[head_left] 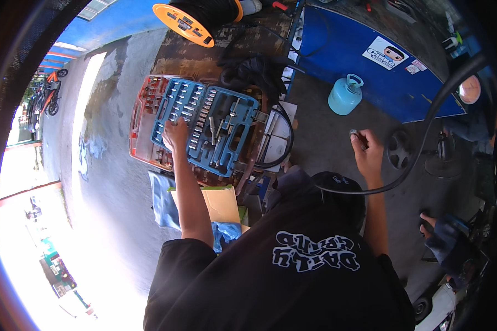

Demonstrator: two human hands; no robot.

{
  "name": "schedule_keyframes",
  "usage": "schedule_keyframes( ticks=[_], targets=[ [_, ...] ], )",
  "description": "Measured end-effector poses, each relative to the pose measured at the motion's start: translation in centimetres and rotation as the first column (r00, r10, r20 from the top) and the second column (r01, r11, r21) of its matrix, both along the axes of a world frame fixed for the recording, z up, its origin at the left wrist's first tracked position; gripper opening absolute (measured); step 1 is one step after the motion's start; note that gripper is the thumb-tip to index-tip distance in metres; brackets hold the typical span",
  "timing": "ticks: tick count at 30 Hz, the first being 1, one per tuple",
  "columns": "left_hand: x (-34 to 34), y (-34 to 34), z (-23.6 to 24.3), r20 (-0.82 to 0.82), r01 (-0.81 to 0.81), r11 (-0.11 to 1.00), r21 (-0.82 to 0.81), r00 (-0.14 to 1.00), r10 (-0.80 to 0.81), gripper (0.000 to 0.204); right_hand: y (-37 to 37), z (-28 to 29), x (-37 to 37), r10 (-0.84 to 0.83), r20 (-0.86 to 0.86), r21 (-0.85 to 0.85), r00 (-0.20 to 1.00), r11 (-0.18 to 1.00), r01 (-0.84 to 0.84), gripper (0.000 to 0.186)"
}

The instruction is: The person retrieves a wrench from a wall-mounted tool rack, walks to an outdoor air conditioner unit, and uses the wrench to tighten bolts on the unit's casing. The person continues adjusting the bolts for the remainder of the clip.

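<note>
An open blue socket set case (238,153) lies on a worn surface in front of me, with rows of silver sockets (209,110) and several drive tools in its moulded slots. My left hand (175,135) reaches down over the left half of this case. Its fingers are drawn together at a row of sockets, and what is between them is hidden. Off to the right, my right hand (368,150) is raised above the floor. A small, dark, round-ended metal piece (353,133) is pinched between its thumb and fingers.
Beneath the blue case is a red tool case (139,129). An orange cable reel (185,26) stands beyond. A light-blue gas cylinder (345,96) is on the floor by a blue panel (337,44). A black hose (425,129) arcs across the right. Another person's hand (427,223) shows at lower right.
</note>
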State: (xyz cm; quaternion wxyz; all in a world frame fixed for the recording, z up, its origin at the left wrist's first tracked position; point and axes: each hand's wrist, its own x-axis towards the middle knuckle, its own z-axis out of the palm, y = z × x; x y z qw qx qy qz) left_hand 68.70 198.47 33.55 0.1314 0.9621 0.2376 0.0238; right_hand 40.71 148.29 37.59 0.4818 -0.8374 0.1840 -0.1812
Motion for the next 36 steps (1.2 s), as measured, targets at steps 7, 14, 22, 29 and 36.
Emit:
schedule_keyframes(
  ticks=[7, 14, 22, 29, 36],
  targets=[
    [-2.9, -0.5, -2.5, 0.366, 0.099, 0.995, 0.003, 0.926, -0.093, 0.029, -5.6, -0.1, -6.2, -0.088, 0.006, -0.116, 0.996, 0.989, 0.088, 0.016],
    [-2.8, -3.7, 1.9, 0.586, 0.046, 0.998, -0.043, 0.81, -0.012, 0.033, -10.0, -0.6, -12.5, -0.216, 0.034, -0.03, 0.976, 0.976, 0.218, 0.021],
    [-15.4, -30.6, 3.2, 0.528, 0.697, 0.293, -0.654, 0.699, -0.483, 0.017, -13.1, 1.0, -18.0, -0.262, -0.084, 0.337, 0.961, 0.9, 0.275, 0.028],
    [-36.5, -54.3, 7.0, 0.186, -0.141, -0.258, -0.956, 0.392, -0.901, 0.03, -16.5, 5.2, -26.8, -0.287, 0.061, 0.55, 0.956, 0.809, 0.207, 0.024],
    [-47.3, -65.5, 9.7, 0.263, 0.178, -0.256, -0.95, 0.014, -0.965, 0.031, -22.2, 7.8, -39.7, -0.509, 0.129, 0.732, 0.851, 0.628, 0.265, 0.024]
  ],
)
